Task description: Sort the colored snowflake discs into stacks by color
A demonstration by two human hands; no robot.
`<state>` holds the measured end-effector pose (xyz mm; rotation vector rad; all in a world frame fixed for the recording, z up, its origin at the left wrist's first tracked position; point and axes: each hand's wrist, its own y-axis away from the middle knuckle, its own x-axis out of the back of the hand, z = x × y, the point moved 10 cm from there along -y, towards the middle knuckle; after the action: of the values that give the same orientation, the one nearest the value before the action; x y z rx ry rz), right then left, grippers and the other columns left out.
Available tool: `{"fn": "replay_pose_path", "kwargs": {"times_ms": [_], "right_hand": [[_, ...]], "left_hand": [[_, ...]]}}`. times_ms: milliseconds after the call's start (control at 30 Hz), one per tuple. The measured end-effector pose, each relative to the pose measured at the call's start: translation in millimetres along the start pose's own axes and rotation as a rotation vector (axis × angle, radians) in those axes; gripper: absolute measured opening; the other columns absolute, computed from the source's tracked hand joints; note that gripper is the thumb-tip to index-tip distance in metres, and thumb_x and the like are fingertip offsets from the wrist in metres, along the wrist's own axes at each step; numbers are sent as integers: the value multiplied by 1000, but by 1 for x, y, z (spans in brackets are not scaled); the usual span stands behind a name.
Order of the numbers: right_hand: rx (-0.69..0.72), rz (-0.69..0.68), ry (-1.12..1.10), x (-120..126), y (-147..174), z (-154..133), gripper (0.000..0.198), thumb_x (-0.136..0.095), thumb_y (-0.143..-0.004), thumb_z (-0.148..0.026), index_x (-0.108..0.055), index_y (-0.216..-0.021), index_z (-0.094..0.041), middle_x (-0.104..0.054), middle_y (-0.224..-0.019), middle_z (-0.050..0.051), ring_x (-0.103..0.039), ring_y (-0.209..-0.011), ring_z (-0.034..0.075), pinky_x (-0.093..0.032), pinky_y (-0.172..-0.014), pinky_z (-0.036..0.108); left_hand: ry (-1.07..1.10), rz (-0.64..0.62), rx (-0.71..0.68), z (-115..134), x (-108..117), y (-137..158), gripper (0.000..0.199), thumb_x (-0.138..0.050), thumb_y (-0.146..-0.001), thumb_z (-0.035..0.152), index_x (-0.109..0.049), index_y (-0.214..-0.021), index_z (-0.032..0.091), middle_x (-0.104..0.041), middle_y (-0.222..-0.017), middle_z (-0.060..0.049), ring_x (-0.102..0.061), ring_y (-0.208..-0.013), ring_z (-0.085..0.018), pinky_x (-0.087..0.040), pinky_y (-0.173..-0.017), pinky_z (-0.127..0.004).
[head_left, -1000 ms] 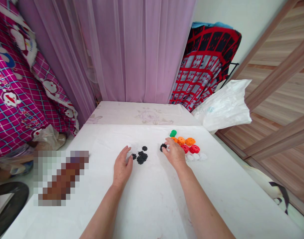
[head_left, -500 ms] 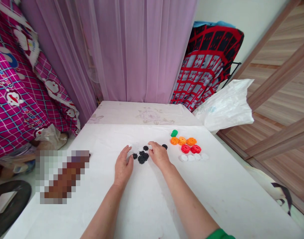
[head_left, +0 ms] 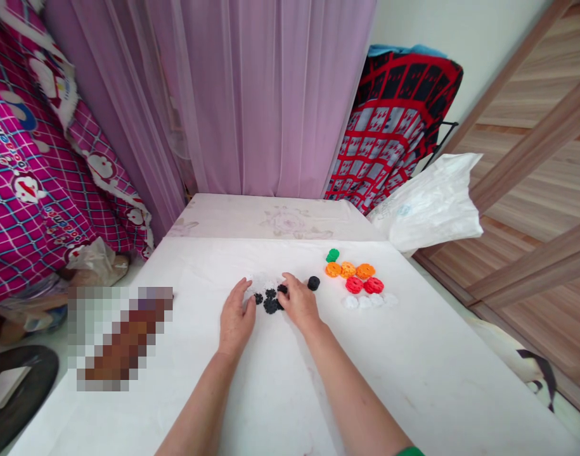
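Observation:
Several black notched plastic discs [head_left: 271, 305], like snowflake building pieces, lie in a small group on the white tabletop, with see-through white pieces [head_left: 264, 280] just behind them. My left hand [head_left: 237, 315] rests at the left of the group, thumb and fingers apart, its thumb close to one small black disc [head_left: 258, 298]. On the other side, my right hand [head_left: 300, 301] has its thumb and fingertips closed around a black disc [head_left: 282, 289]. A separate black stack [head_left: 313, 283] sits just beyond my right knuckles.
To the right are green pieces [head_left: 333, 255], orange stacks [head_left: 365, 271], red stacks [head_left: 355, 285] and a row of white pieces [head_left: 364, 301]. A blurred-out item [head_left: 128, 342] lies at the table's left. A white plastic bag [head_left: 427, 202] hangs by the far right edge.
My right hand has shifted slightly left and down from the black stack, onto a black disc in the group. The stack shows more fully. My left hand has barely moved.

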<state>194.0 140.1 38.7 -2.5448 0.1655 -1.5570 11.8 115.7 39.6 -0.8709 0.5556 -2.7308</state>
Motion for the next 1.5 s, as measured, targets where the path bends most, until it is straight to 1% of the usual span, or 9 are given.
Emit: {"fn": "replay_pose_path", "kwargs": {"times_ms": [300,467,667,833,1000,1133,1233,1400,1500], "right_hand": [[-70,316,-132,62,37,53,44,-52,-77,-27,-53,-121,-22,-71,-103,3,-60,-66,14,-48,-70,30],[-120,310,-48,84,19,65,45,-55,-77,-27,-53,-122,-20,-71,-104,4,-60,-66,15,-46,-65,30],[-119,214,51,78,1,59,45,-58,-79,-23,-53,-123,-21,-70,-106,2,-62,-74,17,-45,-69,30],[-95,227,72,78,0,58,43,-57,-79,-23,-54,-122,-21,-70,-108,4,-62,-74,17,-45,-70,30],[16,307,46,77,32,41,28,-48,-84,-21,-61,-109,-21,-68,-101,4,-61,-73,15,-45,-68,26],[201,176,0,44,65,6,23,-44,-86,-15,-64,-94,-24,-67,-87,1,-61,-76,13,-44,-71,22],[222,96,-2,25,75,-6,22,-47,-83,-13,-64,-87,-26,-67,-85,0,-61,-82,14,-44,-72,22],[180,100,-13,21,72,-2,22,-48,-84,-13,-65,-89,-25,-66,-87,0,-61,-80,14,-45,-72,23],[227,132,-1,25,73,-6,27,-48,-84,-14,-66,-100,-25,-67,-97,3,-60,-89,16,-46,-79,25]], "left_hand": [[3,-3,10,0,0,0,33,-48,-88,27,-59,-118,23,-60,-131,-8,-55,-122,-22,-48,-102,-43],[-10,-7,0,0,0,0,33,-48,-87,27,-59,-118,22,-60,-132,-8,-55,-122,-23,-45,-104,-44],[-18,-5,-13,0,0,0,34,-47,-88,28,-59,-118,20,-60,-131,-10,-56,-122,-23,-46,-104,-44],[-19,-1,-22,2,1,0,33,-48,-87,27,-59,-118,22,-61,-130,-8,-56,-121,-23,-46,-104,-44],[-24,4,-19,0,0,0,33,-48,-87,27,-59,-118,22,-61,-130,-8,-56,-122,-23,-46,-104,-44],[-13,16,-21,-2,0,0,34,-48,-87,26,-59,-119,23,-61,-131,-7,-55,-122,-22,-46,-104,-43],[-31,22,-21,-3,2,-1,35,-48,-87,26,-59,-120,23,-60,-131,-7,-56,-122,-22,-46,-103,-42],[-191,-70,-90,1,-4,0,37,-46,-88,27,-59,-121,20,-64,-126,-11,-59,-117,-24,-46,-102,-45],[-328,-167,-161,7,-12,9,40,-47,-89,32,-57,-127,21,-61,-131,-12,-54,-124,-28,-39,-107,-51]]}}
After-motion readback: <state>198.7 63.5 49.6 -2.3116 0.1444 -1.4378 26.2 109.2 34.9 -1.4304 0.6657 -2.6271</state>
